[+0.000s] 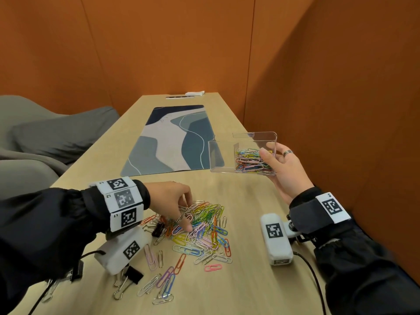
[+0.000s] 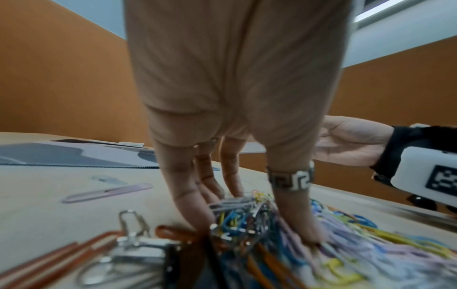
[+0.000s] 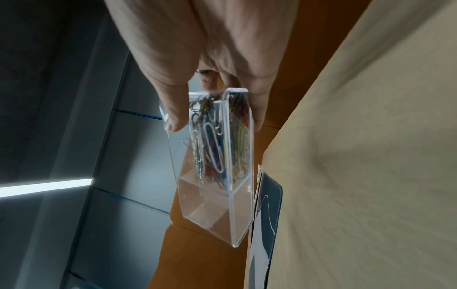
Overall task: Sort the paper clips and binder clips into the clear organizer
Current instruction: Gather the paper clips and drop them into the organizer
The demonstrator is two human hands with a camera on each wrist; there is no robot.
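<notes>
A pile of coloured paper clips (image 1: 204,226) lies on the wooden table near its front, with more scattered round it. My left hand (image 1: 189,215) reaches down into the pile; in the left wrist view its fingers and ringed thumb (image 2: 291,179) pinch a bunch of clips (image 2: 235,211). Black binder clips lie by the pile (image 1: 158,229) and near my left wrist (image 1: 134,275). My right hand (image 1: 269,153) grips the clear organizer (image 1: 218,155) just above the table at the right. Its right compartment holds many paper clips (image 1: 250,160), also visible in the right wrist view (image 3: 212,144); the left compartment is empty.
A blue and grey desk mat (image 1: 172,139) lies along the middle of the table. A white cloth (image 1: 195,93) and a flat strip sit at the far end. Orange partition walls close the back and right. Grey seats (image 1: 45,137) stand to the left.
</notes>
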